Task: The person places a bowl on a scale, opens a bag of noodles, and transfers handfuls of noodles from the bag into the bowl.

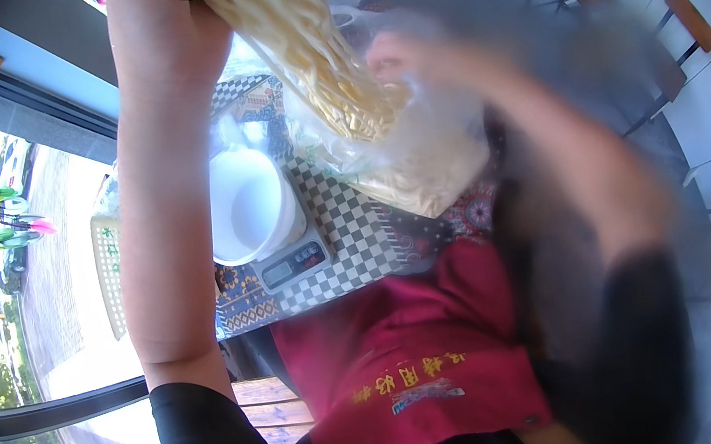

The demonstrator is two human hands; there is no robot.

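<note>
My left hand [189,31] is raised at the top, closed around a bundle of long pale noodles [297,41]; its fingers are partly cut off by the picture's edge. The noodles hang down into a clear plastic bag [439,173] that holds more noodles. My right hand [395,56] is at the bag's upper right side, blurred, its fingers bent against the plastic near the bag's mouth. Left of the bag, a white plastic tub [248,204] stands on a digital kitchen scale [292,266]. Only the tub's inner wall and bottom show in it.
A patterned, partly checkered tablecloth [359,242] covers the table. A perforated cream plastic basket [112,277] stands left of my left forearm, near the window. Wooden chairs [692,21] and tables are farther off at the right. Haze blurs the right side.
</note>
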